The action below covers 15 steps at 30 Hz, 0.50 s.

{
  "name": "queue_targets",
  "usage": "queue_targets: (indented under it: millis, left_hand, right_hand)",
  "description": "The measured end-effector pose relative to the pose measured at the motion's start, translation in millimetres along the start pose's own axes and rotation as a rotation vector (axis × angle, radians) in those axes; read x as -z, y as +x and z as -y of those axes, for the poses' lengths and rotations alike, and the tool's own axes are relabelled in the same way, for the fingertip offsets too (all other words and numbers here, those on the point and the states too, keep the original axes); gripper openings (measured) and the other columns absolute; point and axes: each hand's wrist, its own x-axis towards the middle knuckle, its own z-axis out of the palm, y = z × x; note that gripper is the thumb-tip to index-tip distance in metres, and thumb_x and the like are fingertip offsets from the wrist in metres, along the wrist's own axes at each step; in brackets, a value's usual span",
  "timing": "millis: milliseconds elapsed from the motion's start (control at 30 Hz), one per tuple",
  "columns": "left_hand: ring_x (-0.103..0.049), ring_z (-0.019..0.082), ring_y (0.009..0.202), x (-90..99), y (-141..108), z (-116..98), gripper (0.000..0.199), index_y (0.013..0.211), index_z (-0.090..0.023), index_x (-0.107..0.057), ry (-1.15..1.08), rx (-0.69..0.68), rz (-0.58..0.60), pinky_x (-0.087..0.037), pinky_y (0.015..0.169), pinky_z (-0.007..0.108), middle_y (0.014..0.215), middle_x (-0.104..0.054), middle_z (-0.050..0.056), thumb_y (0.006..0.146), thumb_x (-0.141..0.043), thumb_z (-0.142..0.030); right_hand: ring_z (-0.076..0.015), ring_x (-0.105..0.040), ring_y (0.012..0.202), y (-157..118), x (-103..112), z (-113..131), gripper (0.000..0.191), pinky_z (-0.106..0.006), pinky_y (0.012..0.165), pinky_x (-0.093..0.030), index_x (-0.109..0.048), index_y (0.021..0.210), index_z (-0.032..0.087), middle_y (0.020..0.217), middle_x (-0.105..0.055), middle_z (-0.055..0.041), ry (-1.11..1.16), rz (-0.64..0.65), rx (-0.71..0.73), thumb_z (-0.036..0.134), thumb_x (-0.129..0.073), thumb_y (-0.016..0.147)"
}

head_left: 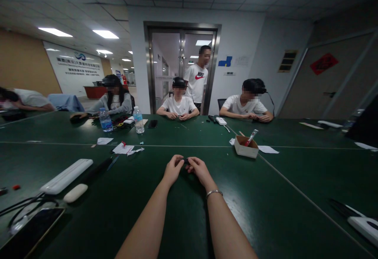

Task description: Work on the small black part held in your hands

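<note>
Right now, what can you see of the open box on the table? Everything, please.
The open box is low, four-sided and pale tan-grey, apparently cardboard. It stands upright on the green table, beyond and to the right of the hands, around where the table seams meet. A slim red and silvery item leans inside, its end above the rim; other contents are unclear. White paper lies just right of it, contact unclear. Neither the left hand nor the right hand touches it.
</note>
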Motion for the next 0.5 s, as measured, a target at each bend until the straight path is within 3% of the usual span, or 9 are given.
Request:
queue_targets:
  millis: [133, 500]
  left_hand:
    - [-0.061, 0.018, 0.095, -0.8, 1.3, -0.9, 0.02, 0.095, -0.019, -0.061, -0.013, -0.066, -0.023, -0.045, 0.09, 0.033, 0.098, -0.066, 0.006, 0.077, -0.058, -0.025]
    - [-0.062, 0.02, 0.086, 1.1, 1.9, -2.4, 0.026, 0.089, -0.017, -0.064, 0.062, 0.048, -0.018, -0.049, 0.077, 0.032, 0.088, -0.067, 0.006, 0.078, -0.057, -0.04]
  right_hand:
    - [-0.0112, -0.056, 0.05, -0.1, -1.4, 2.0, 0.042, -0.024, 0.053, -0.041, -0.064, 0.088, 0.015, 0.063, -0.065, -0.0018, 0.004, 0.013, 0.008, 0.052, -0.068, 0.069]
    - [-0.0115, -0.057, 0.049, 0.9, -2.3, 3.3, 0.043, -0.024, 0.052, -0.042, -0.064, 0.09, 0.015, 0.062, -0.065, -0.0015, 0.037, -0.001, -0.024, 0.05, -0.07, 0.066]
